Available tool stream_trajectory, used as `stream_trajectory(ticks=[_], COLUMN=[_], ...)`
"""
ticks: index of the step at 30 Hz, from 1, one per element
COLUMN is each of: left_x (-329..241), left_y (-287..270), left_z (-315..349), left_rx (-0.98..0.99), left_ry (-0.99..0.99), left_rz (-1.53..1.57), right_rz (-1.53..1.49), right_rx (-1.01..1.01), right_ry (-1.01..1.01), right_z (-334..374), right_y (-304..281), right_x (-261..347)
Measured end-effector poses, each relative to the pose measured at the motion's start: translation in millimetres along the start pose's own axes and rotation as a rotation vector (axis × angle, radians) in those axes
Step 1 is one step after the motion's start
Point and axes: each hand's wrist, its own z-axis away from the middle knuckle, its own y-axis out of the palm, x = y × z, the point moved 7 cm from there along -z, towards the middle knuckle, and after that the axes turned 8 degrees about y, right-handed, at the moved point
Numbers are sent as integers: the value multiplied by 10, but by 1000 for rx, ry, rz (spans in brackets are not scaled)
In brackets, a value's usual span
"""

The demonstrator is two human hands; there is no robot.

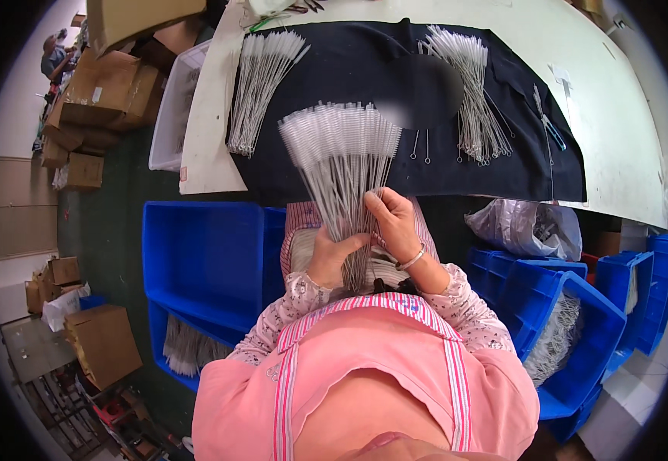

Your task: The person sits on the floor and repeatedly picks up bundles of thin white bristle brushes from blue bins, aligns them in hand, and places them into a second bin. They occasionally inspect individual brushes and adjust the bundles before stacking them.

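Note:
A large fanned bundle of thin wire cleaning brushes (342, 142) stands before my body, white bristle heads pointing away from me and wire stems gathered low. My left hand (332, 258) is closed round the stems near their lower ends. My right hand (397, 227) pinches stems on the right side of the same bundle, a little higher up. On the dark cloth (334, 65) lie one pile of brushes (261, 92) at the left and another pile (476, 100) at the right. A few stems with looped ends (428, 150) show between; a blurred patch hides their upper parts.
The cloth covers part of a white table (610, 115). Blue-handled scissors or pliers (550, 129) lie at its right. Blue bins stand at my left (203, 246) and right (557, 323), some holding brushes. A plastic bag (526, 229) sits right; cardboard boxes (102, 88) and another person (55, 60) are far left.

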Motion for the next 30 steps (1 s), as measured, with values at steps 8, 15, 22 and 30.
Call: stream_trajectory(ticks=[8,15,22,30], left_x=[-56,-77,-42,-37], left_y=[-126,-84,-101,-87], left_z=[73,113,123,127], left_rx=[-28,-35,-18,-17], left_ry=[40,16,57,46], left_rz=[-34,32,31,95], right_rz=[-27,-253,-294,-423], right_rx=[-40,-111,36,-20], right_ry=[50,148,236,228], right_z=[22,22,-46,15], right_y=[99,46,128,210], right_x=[21,27,-113,15])
